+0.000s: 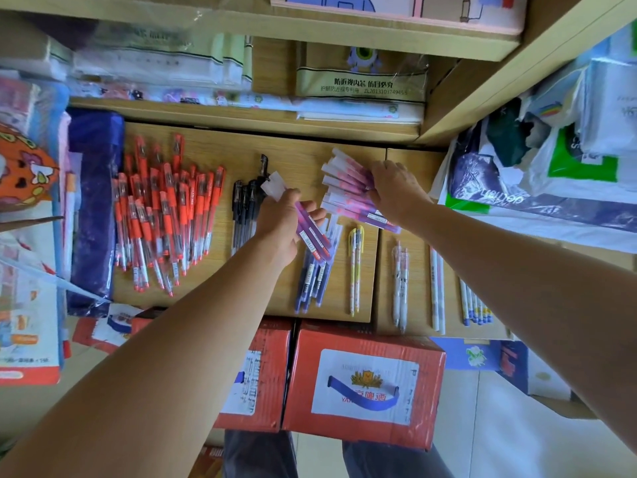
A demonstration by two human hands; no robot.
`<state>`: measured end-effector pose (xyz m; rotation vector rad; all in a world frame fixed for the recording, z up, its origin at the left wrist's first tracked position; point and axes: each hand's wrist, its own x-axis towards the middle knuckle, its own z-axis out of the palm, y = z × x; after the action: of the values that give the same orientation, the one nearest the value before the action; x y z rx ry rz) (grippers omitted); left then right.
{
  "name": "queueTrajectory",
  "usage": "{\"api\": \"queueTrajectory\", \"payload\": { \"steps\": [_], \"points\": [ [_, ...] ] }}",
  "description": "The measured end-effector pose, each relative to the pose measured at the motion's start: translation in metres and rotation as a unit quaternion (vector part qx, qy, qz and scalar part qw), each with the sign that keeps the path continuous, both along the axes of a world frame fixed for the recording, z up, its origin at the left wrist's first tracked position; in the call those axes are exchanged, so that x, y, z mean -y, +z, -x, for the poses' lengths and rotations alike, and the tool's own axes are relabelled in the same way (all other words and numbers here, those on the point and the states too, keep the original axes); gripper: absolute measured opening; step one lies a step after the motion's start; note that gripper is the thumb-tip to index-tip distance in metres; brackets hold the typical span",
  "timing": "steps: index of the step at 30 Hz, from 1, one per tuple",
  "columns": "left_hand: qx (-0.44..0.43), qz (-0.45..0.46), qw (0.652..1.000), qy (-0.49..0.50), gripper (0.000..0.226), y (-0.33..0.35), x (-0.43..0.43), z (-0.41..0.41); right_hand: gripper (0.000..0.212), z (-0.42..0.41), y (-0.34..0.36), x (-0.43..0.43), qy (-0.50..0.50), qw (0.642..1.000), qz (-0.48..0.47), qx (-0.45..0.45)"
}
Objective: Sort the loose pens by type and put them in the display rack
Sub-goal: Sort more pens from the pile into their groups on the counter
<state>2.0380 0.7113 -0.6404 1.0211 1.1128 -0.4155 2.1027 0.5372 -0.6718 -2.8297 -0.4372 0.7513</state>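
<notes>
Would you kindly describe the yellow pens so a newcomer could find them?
On the wooden board above the red cartons, look right of the dark blue pens below the left hand. The yellow pens lie there, the only yellow-topped pair.

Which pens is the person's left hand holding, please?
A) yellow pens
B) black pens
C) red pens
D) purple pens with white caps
D: the left hand grips purple pens with white caps, while the red pens, black pens and yellow pens lie on the shelf and the right hand grips the pink pile.
</notes>
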Motion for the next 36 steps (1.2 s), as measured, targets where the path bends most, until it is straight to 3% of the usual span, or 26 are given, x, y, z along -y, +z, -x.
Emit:
{"api": "queueTrajectory", "payload": {
  "steps": [8, 11, 15, 18, 22, 30, 36],
  "points": [
    [-0.007, -0.003, 1.000, -0.018, 0.012, 0.012, 0.012, 0.005, 0.029, 0.013, 0.001, 0.017, -0.041, 0.998, -0.034, 0.028],
    [-0.003, -0.007, 1.000, -0.025, 0.015, 0.019, 0.022, 0.008, 0.022, 0.018, 0.009, 0.026, -0.128, 0.984, -0.120, -0.017],
    [-0.004, -0.023, 0.998, -0.064, 0.006, 0.029, 0.045, 0.015, 0.004, 0.038, 0.028, 0.043, -0.235, 0.917, -0.279, -0.162],
    [0.004, -0.031, 0.996, -0.078, 0.006, 0.041, 0.071, 0.024, 0.007, 0.061, 0.039, 0.060, -0.289, 0.873, -0.329, -0.215],
    [0.013, -0.041, 0.995, -0.094, 0.022, 0.053, 0.114, 0.040, 0.014, 0.093, 0.055, 0.091, -0.334, 0.818, -0.391, -0.257],
    [0.022, -0.030, 0.988, -0.147, 0.029, 0.068, 0.198, 0.073, 0.019, 0.149, 0.084, 0.161, -0.374, 0.795, -0.412, -0.243],
    [0.049, -0.027, 0.970, -0.235, 0.033, 0.088, 0.242, 0.095, 0.020, 0.200, 0.123, 0.202, -0.344, 0.804, -0.403, -0.270]
  ]
}}
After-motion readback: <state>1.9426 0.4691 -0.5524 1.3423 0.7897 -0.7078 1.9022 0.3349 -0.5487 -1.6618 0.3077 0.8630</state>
